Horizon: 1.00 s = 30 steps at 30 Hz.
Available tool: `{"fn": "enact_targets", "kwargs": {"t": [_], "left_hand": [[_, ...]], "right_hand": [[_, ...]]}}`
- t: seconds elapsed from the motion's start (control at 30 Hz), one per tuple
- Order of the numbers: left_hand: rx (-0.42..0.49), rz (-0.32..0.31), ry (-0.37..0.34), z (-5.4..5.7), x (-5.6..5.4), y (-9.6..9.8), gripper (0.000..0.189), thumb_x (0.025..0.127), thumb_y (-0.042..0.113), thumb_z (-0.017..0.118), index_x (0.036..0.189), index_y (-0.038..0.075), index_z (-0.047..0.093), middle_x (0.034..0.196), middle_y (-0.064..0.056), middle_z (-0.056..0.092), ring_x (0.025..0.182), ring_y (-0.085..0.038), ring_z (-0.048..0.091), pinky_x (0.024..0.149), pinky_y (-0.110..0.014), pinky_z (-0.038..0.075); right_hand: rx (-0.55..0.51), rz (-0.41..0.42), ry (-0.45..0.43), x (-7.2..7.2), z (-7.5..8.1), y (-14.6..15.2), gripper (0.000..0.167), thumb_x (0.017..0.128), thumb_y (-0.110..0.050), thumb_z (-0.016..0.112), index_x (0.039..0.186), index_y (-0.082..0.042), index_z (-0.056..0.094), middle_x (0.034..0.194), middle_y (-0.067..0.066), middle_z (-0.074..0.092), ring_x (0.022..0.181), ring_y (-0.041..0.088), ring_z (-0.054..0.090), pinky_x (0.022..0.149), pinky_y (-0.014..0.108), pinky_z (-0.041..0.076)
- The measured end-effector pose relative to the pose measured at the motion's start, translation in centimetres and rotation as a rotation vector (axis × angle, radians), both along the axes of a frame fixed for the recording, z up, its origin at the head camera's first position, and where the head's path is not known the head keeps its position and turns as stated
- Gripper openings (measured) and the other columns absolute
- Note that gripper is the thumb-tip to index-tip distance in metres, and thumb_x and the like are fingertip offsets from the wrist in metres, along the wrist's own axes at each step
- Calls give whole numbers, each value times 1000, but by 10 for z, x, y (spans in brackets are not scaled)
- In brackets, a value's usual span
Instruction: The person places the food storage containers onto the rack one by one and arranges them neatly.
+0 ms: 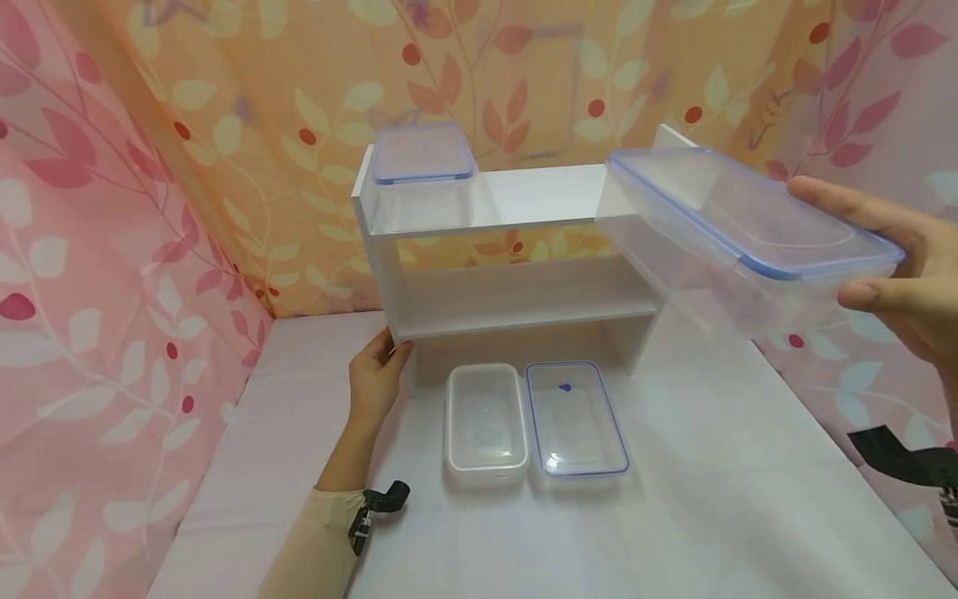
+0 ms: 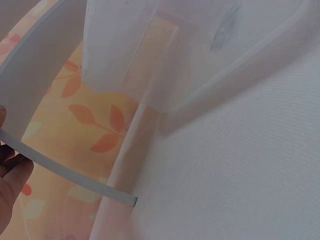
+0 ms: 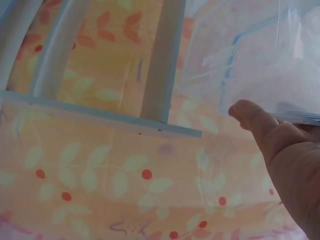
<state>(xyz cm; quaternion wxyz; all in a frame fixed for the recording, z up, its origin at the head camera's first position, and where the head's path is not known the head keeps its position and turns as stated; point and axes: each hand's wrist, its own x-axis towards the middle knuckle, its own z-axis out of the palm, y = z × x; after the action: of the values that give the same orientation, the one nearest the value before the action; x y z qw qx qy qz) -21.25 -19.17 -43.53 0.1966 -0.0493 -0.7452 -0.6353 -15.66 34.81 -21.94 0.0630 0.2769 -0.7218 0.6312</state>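
Note:
My right hand [image 1: 909, 266] grips one end of a large clear plastic food container [image 1: 703, 241] with a blue-edged lid. It is held tilted in the air, in front of the right end of a white two-tier shelf [image 1: 524, 304]. In the right wrist view the thumb and palm lie along the container [image 3: 210, 65]. My left hand [image 1: 376, 378] pinches the front edge of the shelf's left side panel; the left wrist view shows fingers on both sides of that panel [image 2: 75, 177]. Another clear container [image 1: 424, 208] with a bluish lid stands on the top board's left end.
Below the shelf's front, on the white-covered table [image 1: 718, 466], lie a clear container with a whitish rim [image 1: 486, 424] and, beside it, one with a blue rim [image 1: 576, 424]. Patterned curtains [image 1: 112, 249] surround the table at the back and sides.

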Motion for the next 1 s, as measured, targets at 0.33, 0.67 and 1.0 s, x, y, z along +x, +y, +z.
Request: {"fn": "enact_targets", "kwargs": {"t": [0.33, 0.67, 1.0], "left_hand": [[9, -2, 4, 0, 0, 1, 43, 97, 3, 70, 137, -8, 59, 134, -27, 64, 125, -31, 64, 99, -25, 56], [-4, 6, 10, 2, 2, 1, 43, 97, 4, 70, 137, -8, 60, 132, -28, 64, 124, -31, 64, 98, -25, 57], [-18, 15, 6, 2, 3, 1, 43, 97, 4, 69, 138, -9, 58, 133, -27, 64, 125, -32, 64, 99, -25, 57]], "right_hand": [[-139, 118, 26, -28, 32, -37, 79, 86, 11, 75, 154, 7, 36, 159, 23, 33, 127, 31, 45, 98, 23, 58], [-117, 119, -49, -64, 47, -54, 71, 91, 6, 72, 155, -3, 43, 150, 16, 37, 122, 29, 46, 96, 19, 57], [-43, 68, -113, -87, 50, -74, 78, 91, 0, 75, 158, -6, 37, 146, 13, 43, 124, 26, 46, 94, 16, 56]]}}
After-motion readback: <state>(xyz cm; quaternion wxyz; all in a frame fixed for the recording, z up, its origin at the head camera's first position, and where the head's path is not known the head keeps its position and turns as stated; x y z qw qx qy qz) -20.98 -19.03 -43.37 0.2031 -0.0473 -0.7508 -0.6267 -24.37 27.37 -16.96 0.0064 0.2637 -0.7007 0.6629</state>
